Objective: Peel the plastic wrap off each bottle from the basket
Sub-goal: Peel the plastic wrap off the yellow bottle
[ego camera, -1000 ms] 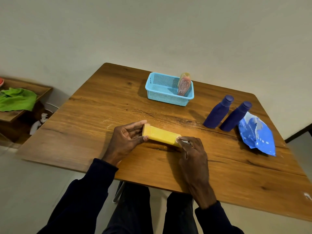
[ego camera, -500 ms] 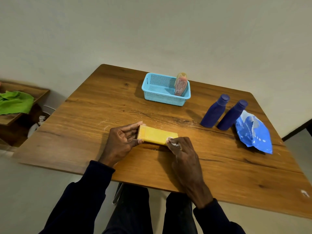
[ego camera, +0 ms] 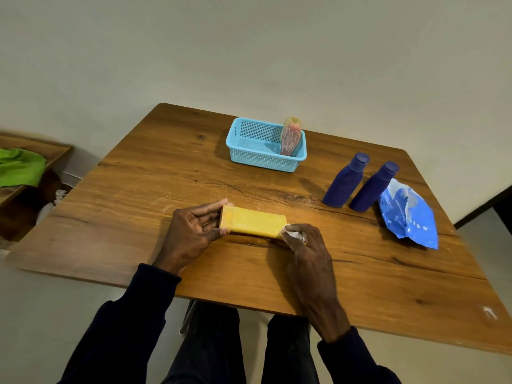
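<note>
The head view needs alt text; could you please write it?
The left hand grips a yellow bottle lying on a table while the right hand pinches wrap at its end. Beyond: a blue basket holding a pink bottle, two navy bottles, a blue wrapper.

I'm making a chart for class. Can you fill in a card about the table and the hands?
left hand: holds one end of the yellow bottle
right hand: pinches clear wrap at the other end
basket: one pink bottle leaning inside
table: two blue bottles standing, crumpled blue wrap beside them
</note>
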